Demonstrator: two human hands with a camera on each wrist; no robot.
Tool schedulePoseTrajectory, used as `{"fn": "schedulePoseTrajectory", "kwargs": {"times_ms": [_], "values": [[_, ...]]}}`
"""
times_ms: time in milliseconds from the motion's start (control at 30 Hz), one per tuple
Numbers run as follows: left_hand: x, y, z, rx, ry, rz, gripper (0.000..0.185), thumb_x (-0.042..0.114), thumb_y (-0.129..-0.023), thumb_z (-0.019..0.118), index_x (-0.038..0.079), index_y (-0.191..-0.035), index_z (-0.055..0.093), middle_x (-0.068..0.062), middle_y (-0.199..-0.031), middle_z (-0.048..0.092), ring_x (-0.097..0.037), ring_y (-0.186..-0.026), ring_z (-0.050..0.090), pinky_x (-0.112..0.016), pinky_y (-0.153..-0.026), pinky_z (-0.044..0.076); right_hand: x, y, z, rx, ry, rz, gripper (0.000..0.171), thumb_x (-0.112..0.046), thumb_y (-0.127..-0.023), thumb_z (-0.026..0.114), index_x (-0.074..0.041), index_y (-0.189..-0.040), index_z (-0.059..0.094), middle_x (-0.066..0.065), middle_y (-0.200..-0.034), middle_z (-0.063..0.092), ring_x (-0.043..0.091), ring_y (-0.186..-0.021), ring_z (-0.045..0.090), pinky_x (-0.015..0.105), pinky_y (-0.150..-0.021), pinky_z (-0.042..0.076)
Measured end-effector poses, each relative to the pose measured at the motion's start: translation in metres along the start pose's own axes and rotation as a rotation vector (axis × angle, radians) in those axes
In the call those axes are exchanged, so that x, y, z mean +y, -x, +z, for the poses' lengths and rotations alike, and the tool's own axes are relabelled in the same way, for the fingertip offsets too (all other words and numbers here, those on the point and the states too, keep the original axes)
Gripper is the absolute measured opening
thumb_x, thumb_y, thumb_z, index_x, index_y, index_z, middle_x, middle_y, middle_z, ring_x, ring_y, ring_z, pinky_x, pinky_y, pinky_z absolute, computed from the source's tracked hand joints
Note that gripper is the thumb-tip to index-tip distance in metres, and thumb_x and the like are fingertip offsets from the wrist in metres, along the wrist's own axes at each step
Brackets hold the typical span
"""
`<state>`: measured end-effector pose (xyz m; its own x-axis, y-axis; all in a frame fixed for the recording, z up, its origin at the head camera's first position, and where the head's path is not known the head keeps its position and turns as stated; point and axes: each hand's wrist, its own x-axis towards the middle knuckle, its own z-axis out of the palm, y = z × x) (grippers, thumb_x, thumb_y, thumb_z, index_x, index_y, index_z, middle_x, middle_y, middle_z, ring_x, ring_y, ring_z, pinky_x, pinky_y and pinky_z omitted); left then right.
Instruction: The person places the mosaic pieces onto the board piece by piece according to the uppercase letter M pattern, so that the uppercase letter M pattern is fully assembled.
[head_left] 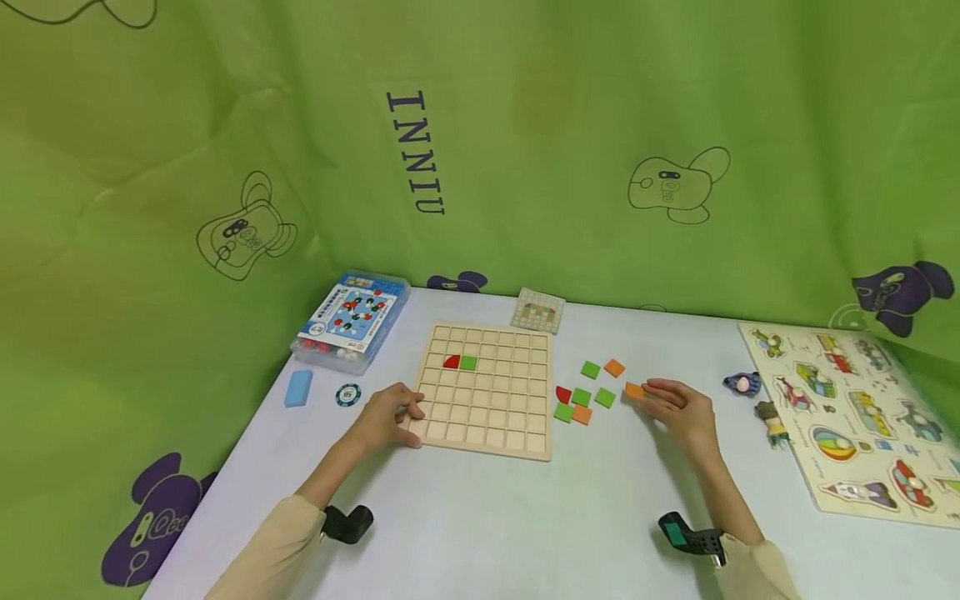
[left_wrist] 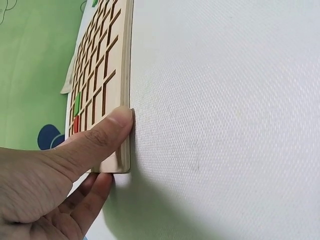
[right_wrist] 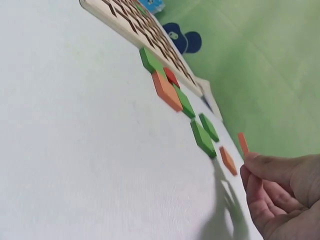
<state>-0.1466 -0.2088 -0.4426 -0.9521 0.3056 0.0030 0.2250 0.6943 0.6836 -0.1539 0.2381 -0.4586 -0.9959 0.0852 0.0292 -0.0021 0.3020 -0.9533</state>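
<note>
A wooden grid board (head_left: 483, 392) lies on the table, a red quarter-circle tile (head_left: 452, 362) and a green square tile (head_left: 468, 363) side by side in its cells. My left hand (head_left: 390, 415) holds the board's near left corner; in the left wrist view the thumb (left_wrist: 107, 132) lies along the near edge, fingers against the side. Between thumb and fingertips my right hand (head_left: 684, 414) pinches an orange square tile (right_wrist: 243, 143), raised above the table. Loose green tiles (head_left: 605, 397), orange tiles (head_left: 615, 367) and a red tile (head_left: 563, 395) lie between board and right hand.
A small pattern card (head_left: 538, 310) stands behind the board. To the left are a clear plastic box (head_left: 352, 321), a blue block (head_left: 297, 388) and a poker chip (head_left: 348, 395). Two small figures (head_left: 742, 383) and a picture puzzle board (head_left: 855, 417) lie at the right.
</note>
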Motion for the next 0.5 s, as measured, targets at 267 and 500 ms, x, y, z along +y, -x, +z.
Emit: {"fn": "schedulePoseTrajectory", "kwargs": {"times_ms": [267,500], "values": [[0.001,-0.001,-0.001,0.000,-0.006,-0.007,0.032,-0.002,-0.056,0.089,0.001,-0.076,0.065,-0.018,-0.111,0.063,-0.039,-0.107,0.057,-0.025,-0.069,0.050,-0.015,-0.014,0.037,0.022,-0.016,0.048,0.038,0.001,-0.086,0.070,0.012,-0.120,0.058,0.030,-0.117,0.061,0.002,-0.084,0.068,0.011,-0.070,0.051],[0.003,0.000,-0.001,0.005,0.004,-0.016,0.032,-0.003,-0.055,0.089,0.000,-0.076,0.065,-0.018,-0.109,0.062,-0.039,-0.108,0.057,-0.027,-0.070,0.050,-0.030,-0.027,0.085,0.015,0.034,-0.027,0.031,0.006,-0.081,0.072,0.009,-0.111,0.064,0.026,-0.108,0.067,0.022,-0.085,0.069,0.011,-0.069,0.051]]}}
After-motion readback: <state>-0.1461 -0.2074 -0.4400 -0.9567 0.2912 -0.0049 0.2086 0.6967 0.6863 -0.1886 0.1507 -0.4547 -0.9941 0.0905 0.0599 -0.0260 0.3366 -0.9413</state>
